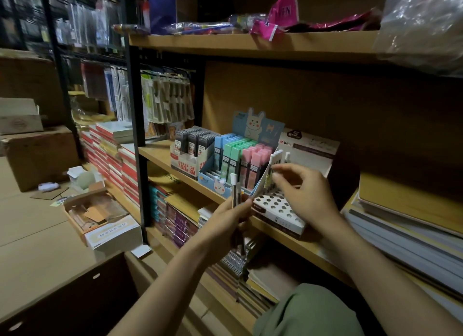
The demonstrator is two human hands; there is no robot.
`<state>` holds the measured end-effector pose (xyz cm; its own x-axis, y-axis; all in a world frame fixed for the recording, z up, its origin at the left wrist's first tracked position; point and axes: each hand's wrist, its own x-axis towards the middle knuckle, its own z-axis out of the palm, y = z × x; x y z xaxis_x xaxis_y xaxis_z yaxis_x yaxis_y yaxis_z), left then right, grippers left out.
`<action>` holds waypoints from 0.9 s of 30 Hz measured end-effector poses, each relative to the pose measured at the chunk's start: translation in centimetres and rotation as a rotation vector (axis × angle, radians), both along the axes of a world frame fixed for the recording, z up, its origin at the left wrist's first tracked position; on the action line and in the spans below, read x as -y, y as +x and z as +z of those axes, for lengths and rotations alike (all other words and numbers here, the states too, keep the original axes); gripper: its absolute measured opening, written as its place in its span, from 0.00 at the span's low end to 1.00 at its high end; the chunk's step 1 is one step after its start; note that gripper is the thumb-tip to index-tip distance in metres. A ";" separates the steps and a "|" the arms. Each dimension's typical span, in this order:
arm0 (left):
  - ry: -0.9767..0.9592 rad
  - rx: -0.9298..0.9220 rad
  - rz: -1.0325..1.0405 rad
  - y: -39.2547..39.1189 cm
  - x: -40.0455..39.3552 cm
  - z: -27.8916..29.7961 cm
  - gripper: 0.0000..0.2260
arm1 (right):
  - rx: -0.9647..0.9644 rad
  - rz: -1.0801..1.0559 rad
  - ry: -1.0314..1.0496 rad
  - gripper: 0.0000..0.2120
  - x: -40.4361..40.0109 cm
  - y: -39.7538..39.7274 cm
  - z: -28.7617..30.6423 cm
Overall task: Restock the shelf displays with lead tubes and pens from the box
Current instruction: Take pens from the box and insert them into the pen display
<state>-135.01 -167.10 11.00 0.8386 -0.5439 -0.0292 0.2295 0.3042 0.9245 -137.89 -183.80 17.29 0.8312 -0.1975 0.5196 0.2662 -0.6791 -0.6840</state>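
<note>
Wooden shelf (160, 152) is carrying lead-tube displays (220, 155) in a dim stockroom. Left hand (225, 218) is gripping pens (235, 193); right hand (303, 193) is pinching a pen (269, 178) at the holed pen display (278, 208).

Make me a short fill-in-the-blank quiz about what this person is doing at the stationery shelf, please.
1. The left hand grips a bundle of white-capped ____.
2. The right hand reaches to the white cardboard display stand whose top is full of round ____.
3. The cardboard display of pastel lead tubes has a cartoon ____ on its backboard.

Missing words: pens; holes; rabbit
</note>
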 end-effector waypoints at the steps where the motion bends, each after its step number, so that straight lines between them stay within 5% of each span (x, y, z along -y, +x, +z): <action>1: -0.066 -0.055 -0.064 -0.3 -0.3 0.1 0.09 | -0.077 0.086 0.060 0.12 -0.3 -0.3 -0.1; 5: -0.147 -0.066 -0.263 -1.2 -1.0 0.8 0.10 | -0.228 0.330 0.185 0.16 -1.2 -0.8 0.0; 8: -0.160 -0.020 -0.344 -1.3 -1.1 1.2 0.08 | -0.200 0.300 0.098 0.15 -1.4 -1.0 0.0; 12: -0.152 -0.008 -0.369 -1.4 -1.6 0.6 0.13 | -0.130 0.287 0.247 0.13 -0.9 -1.1 0.7; 17: -0.169 0.026 -0.256 -1.7 -1.4 0.1 0.13 | -0.104 0.339 0.387 0.15 -1.1 -1.7 1.2; 22: -0.085 0.024 -0.204 -1.4 -0.4 0.8 0.12 | -0.045 0.266 0.243 0.18 -1.2 -1.7 1.7; 27: 0.125 0.056 0.216 -0.6 0.6 0.8 0.09 | 0.238 0.080 0.101 0.18 0.4 -0.8 4.3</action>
<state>-135.59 -167.70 11.78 0.9372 -0.3469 -0.0354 0.1190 0.2227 0.9676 -138.69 -184.25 21.55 0.7029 -0.1970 0.6834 0.4779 -0.5808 -0.6590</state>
